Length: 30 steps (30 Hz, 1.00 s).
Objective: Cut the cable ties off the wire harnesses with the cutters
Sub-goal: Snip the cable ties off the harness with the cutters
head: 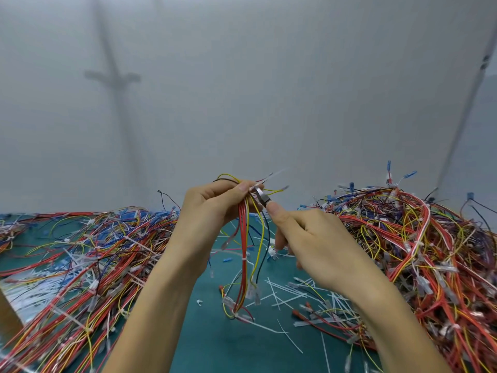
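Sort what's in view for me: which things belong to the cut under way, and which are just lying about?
In the job:
- left hand gripping the held harness
- right hand working the cutters
- white cable tie lower on that harness

Lying about:
- wire pile on the left
- wire pile on the right
- cut tie scraps on the green mat

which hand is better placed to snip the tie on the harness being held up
Right. The right hand already holds the cutters, their tip at the white cable tie near the top of the harness. The left hand is busy pinching that harness.
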Motion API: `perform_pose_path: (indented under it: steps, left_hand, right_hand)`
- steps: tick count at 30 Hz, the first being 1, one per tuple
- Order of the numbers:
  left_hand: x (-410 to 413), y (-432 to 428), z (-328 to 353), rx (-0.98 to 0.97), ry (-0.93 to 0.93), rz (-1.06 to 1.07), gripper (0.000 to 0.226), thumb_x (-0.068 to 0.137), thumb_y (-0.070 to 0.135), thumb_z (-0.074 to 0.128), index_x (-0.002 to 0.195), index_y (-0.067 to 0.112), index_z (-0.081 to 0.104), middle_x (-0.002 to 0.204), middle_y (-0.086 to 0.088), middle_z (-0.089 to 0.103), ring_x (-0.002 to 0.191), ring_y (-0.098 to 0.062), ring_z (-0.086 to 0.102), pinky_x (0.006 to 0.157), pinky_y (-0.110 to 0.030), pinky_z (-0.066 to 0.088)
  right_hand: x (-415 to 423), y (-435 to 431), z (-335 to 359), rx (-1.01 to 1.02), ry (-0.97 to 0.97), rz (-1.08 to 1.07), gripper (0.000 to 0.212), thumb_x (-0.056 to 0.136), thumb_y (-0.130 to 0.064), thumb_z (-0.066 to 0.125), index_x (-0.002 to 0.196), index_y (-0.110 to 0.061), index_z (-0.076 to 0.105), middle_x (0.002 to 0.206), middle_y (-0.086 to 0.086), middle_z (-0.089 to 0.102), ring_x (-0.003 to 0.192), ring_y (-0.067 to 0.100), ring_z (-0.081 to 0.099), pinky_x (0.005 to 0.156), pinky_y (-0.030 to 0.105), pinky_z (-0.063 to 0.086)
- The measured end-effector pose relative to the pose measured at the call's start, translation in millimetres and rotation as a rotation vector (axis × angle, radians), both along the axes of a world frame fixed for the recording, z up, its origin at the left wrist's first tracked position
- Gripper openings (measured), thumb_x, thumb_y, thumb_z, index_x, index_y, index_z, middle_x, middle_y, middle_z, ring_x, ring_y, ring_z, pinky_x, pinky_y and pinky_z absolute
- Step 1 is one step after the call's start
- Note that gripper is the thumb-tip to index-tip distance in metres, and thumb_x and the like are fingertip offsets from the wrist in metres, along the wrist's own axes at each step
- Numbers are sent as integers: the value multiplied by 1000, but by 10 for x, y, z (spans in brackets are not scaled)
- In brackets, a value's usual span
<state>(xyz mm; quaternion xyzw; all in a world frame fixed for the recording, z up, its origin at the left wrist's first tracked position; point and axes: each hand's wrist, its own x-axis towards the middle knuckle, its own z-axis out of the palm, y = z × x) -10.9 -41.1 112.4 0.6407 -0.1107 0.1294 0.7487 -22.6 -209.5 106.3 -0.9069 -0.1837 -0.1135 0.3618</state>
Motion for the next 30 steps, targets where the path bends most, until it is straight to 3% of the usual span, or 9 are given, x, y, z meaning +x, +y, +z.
perform_pose_path:
  steps: [8,14,19,22,24,30]
  left_hand:
    - [-7,-1,-3,21,-5,-26,20,89,17,60,85,16,80,91,-14,75,81,-19,72,75,-20,57]
    - [0,-8,-8,16,-8,-34,19,88,17,61,86,14,80,88,-10,76,80,-17,71,76,-21,57]
    - [-5,-13,-8,21,-3,-35,18,90,15,60,90,10,78,92,-13,76,84,-19,72,74,-20,56]
    - [-5,-13,-7,29,1,-35,18,91,15,60,92,9,77,90,-12,76,82,-18,72,73,-20,56]
    - [-5,-14,-8,21,5,-43,18,90,15,60,90,10,77,92,-12,76,83,-18,72,76,-21,57]
    - [-6,-5,-14,48,9,-40,20,92,12,58,89,12,78,93,-11,76,82,-17,72,77,-21,57]
  right_hand:
    - [-20,-57,42,-40,21,2,93,72,-82,13,73,-6,66,56,-18,59,60,20,62,72,38,52]
    - [-14,-53,27,-34,25,-5,90,73,-82,14,71,-9,66,61,3,61,61,20,63,72,39,52]
    - [-6,-52,14,-27,27,-1,87,77,-80,15,68,-10,66,54,-15,59,57,15,62,71,38,52]
    - [13,-44,-3,4,33,-10,83,81,-79,20,64,-13,67,55,0,62,53,16,61,69,40,53]
    - [17,-41,-10,30,40,-11,84,77,-81,20,62,-12,66,54,4,61,48,14,58,66,37,53]
    - [11,-21,-8,69,60,6,84,76,-79,22,59,-8,64,46,-8,56,40,6,49,56,28,44]
